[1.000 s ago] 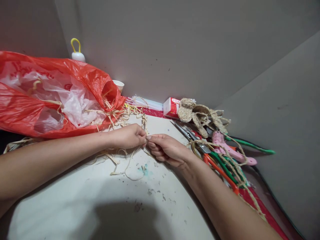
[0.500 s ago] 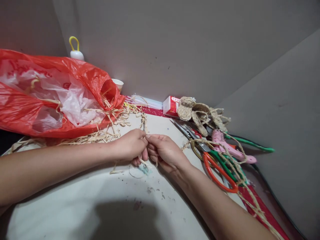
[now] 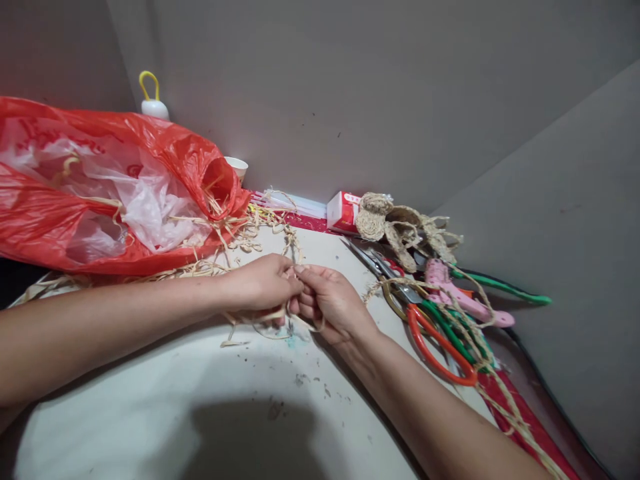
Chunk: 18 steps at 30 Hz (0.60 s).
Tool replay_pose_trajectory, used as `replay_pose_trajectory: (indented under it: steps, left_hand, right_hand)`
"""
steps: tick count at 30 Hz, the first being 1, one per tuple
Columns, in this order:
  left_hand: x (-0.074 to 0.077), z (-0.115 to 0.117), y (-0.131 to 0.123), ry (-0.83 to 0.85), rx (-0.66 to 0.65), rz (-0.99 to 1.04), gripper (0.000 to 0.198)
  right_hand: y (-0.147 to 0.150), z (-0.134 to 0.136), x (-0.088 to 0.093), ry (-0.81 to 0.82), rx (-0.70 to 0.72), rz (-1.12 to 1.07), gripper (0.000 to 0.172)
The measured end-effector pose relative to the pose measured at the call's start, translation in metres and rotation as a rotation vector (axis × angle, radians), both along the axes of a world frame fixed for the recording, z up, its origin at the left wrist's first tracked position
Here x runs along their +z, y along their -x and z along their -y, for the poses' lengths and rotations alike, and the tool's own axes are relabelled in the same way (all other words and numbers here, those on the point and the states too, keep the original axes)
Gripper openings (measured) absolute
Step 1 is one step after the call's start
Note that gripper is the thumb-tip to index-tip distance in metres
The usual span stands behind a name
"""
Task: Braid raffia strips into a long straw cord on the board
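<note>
Over the pale table (image 3: 150,413), my left hand (image 3: 267,283) and my right hand (image 3: 333,300) meet, their fingertips touching. Both are closed in a pinch on a thin straw-coloured cord (image 3: 293,243), which runs away from the fingers toward the back of the table. Loose ends of straw strand (image 3: 273,315) hang below the fingers and curl over the tabletop. Exactly where the strands cross is hidden by the fingers. Beyond my left forearm lie more loose straw strands (image 3: 200,268), spilling from a red plastic bag (image 3: 165,143).
To the right lie orange-handled scissors (image 3: 417,333), a pink tool (image 3: 460,297), green-handled pliers (image 3: 505,287) and a long braided cord (image 3: 505,393). Woven straw pieces (image 3: 373,217) rest by a red-and-white box (image 3: 343,212). A paper cup (image 3: 237,167) and white sticks (image 3: 295,203) stand near the grey wall.
My hands have shifted slightly and the fingers have changed their hold. My left fingers now overlap the right fingertips more. The loose strand ends below have spread wider.
</note>
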<state>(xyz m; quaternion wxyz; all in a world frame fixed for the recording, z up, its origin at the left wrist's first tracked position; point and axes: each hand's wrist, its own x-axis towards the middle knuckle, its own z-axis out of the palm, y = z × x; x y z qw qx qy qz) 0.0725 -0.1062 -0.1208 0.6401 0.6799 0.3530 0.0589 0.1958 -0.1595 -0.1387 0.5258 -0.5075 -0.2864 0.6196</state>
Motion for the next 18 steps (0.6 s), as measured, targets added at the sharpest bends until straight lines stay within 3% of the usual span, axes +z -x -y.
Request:
replay_pose_trajectory:
  steps: [3, 7, 11, 15, 18]
  left_hand:
    - [0.010, -0.014, 0.003, 0.092, -0.039, -0.044, 0.027]
    - [0.023, -0.035, 0.012, 0.081, -0.077, -0.077, 0.029]
    - [0.038, -0.056, 0.026, -0.044, -0.146, -0.151, 0.032]
    - [0.051, -0.073, 0.040, -0.199, -0.050, -0.216, 0.029]
    - [0.058, -0.078, 0.046, -0.407, 0.031, -0.292, 0.028]
  right_hand:
    - [-0.008, -0.003, 0.003, -0.006, 0.008, -0.057, 0.027]
    - [-0.020, -0.006, 0.007, 0.037, 0.165, -0.077, 0.022]
    - [-0.032, -0.010, 0.008, 0.074, 0.301, -0.078, 0.024]
    - [-0.041, -0.013, 0.006, 0.096, 0.366, -0.082, 0.025]
    - [-0.043, -0.014, 0.003, 0.114, 0.392, -0.077, 0.025]
